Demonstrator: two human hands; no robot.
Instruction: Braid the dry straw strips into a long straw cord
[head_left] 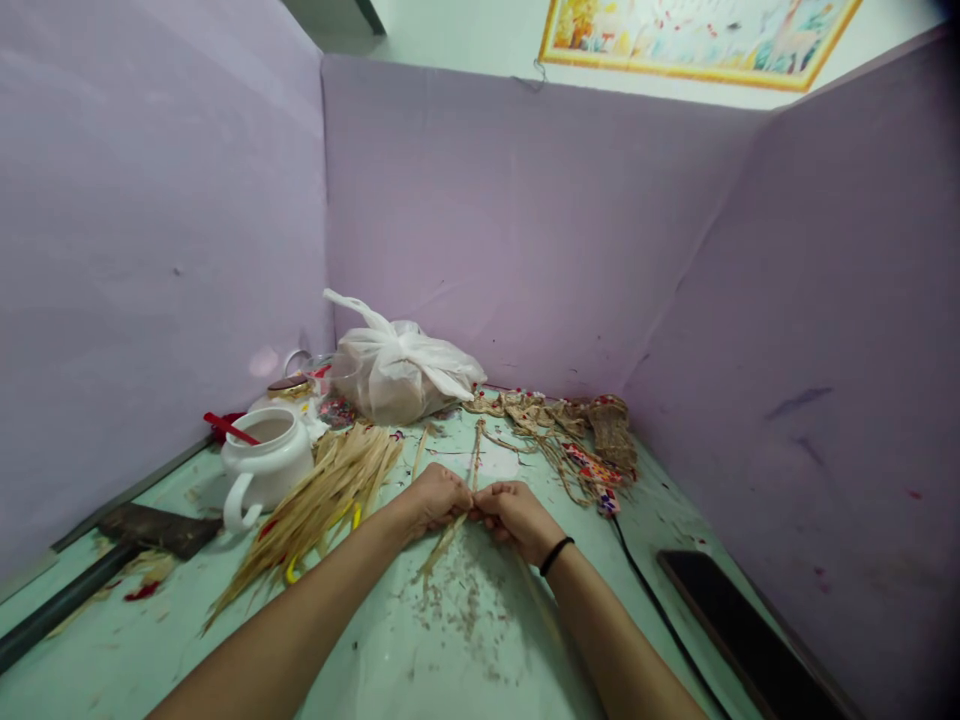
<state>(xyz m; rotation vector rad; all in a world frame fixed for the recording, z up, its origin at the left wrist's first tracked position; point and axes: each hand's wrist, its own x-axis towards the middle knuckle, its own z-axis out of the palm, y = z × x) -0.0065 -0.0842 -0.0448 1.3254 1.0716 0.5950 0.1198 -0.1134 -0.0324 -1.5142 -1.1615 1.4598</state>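
Observation:
My left hand point(437, 497) and my right hand point(512, 515) meet at the middle of the pale green table point(150, 640), both with fingers closed on a thin braid of dried straw point(475, 455) that runs away from me. Loose straw ends point(442, 548) trail back under my left hand. A black band sits on my right wrist. A bundle of straw strips point(326, 495) lies to the left of my left hand, with yellow-handled scissors point(292, 570) partly under it.
A white teapot point(262, 460) stands at the left, a tied white plastic bag point(401, 370) at the back. Braided straw pieces point(570, 430) lie at the back right. A dark cleaver point(157, 528) lies far left, a black phone point(742, 630) and cable at right. Purple walls enclose the table.

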